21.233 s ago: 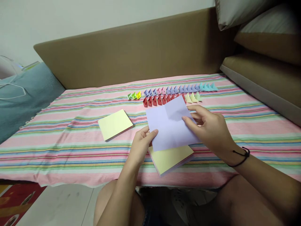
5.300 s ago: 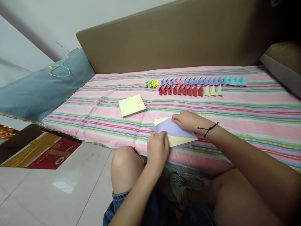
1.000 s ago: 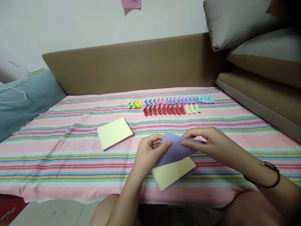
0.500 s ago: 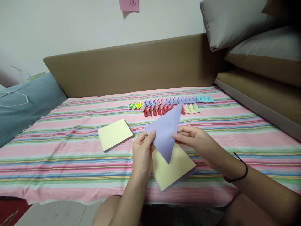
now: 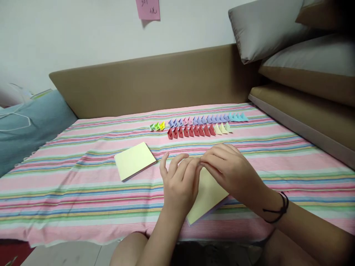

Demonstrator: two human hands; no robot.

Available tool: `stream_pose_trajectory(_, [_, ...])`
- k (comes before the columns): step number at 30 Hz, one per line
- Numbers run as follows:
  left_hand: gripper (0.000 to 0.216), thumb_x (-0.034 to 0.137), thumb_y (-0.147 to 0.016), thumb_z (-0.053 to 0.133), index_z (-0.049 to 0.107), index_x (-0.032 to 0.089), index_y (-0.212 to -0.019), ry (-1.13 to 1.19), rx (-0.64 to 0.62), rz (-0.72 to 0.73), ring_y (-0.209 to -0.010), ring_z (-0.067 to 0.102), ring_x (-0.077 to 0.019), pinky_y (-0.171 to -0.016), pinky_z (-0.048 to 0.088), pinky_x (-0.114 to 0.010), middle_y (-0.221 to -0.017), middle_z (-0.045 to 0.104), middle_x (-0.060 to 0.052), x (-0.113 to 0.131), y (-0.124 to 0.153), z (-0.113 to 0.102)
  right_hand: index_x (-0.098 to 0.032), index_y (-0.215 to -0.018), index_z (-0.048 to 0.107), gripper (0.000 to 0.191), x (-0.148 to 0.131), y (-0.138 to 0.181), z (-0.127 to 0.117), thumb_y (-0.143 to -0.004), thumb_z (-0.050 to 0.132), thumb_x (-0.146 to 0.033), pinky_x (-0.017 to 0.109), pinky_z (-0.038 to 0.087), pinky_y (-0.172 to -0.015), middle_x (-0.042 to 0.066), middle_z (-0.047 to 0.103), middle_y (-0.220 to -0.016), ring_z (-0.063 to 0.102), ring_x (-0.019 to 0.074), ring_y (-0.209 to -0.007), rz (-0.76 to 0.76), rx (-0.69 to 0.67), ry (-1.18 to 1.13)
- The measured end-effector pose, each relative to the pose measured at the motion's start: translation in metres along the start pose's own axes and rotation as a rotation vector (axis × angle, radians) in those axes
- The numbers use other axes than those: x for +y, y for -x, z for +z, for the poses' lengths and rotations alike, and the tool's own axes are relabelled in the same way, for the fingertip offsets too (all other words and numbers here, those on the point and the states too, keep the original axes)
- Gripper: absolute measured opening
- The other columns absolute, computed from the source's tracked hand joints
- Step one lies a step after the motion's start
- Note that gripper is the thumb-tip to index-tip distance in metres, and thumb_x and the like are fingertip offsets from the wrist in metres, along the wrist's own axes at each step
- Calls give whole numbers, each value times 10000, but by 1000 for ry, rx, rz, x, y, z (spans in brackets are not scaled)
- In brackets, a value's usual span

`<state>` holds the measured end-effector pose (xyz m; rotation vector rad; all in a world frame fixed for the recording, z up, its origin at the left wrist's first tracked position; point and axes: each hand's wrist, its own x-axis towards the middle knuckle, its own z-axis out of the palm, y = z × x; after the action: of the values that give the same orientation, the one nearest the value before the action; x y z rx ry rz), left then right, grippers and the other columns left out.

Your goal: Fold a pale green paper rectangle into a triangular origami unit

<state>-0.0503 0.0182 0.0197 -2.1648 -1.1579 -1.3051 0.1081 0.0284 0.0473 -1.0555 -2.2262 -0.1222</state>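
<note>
My left hand [image 5: 180, 181] and my right hand [image 5: 229, 168] meet fingertip to fingertip above a stack of pale yellow paper [image 5: 206, 195]. Both are closed in a pinch, while the outer fingers of the left stay raised. The folded purple paper held half a second ago is hidden behind the fingers, with hardly any of it showing. Under the hands, the stack lies near the cloth's front edge, with purple along its lower side. Beyond them stand rows of small folded paper boats, among them red boats [image 5: 191, 131] and purple boats [image 5: 204, 120].
Another pale yellow paper stack [image 5: 135, 161] lies to the left on the striped cloth [image 5: 83, 184]. Green and yellow boats [image 5: 157, 126] stand at the rows' left end. A brown backrest [image 5: 149, 85] closes off the back, and cushions [image 5: 307, 74] pile up at right.
The purple paper, spread out between the hands before, has gone from sight. My hands have come together and turned so that their backs face me. The view has shifted slightly.
</note>
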Motion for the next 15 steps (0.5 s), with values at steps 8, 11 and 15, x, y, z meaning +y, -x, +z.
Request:
stream_pose_trajectory(8, [129, 111, -856, 518, 604, 204, -881, -13, -135, -17, -869, 610, -195, -969, 322, -412, -785, 692, -18, -4, -1, 0, -166, -771, 634, 219, -1, 0, 6, -899, 459, -136, 340, 332, -725, 51, 630, -745, 508, 194, -756, -44, -20, 91])
stream_pose_trajectory(11, [148, 104, -859, 497, 604, 198, -898, -57, -159, 24, -874, 614, -199, -946, 324, -404, -794, 689, -27, -7, -2, 0, -172, -767, 634, 228, 1, -1, 5, -904, 454, -145, 338, 330, -731, 47, 638, -743, 512, 192, -760, -43, -20, 106])
stream_pose_trajectory(15, [163, 104, -858, 486, 597, 206, -922, -92, -182, 30, -891, 607, -205, -926, 332, -397, -809, 683, -38, -25, -5, -6, -192, -796, 642, 205, 10, -1, -4, -911, 474, -186, 351, 338, -778, 39, 670, -792, 542, 196, -803, -9, 10, 110])
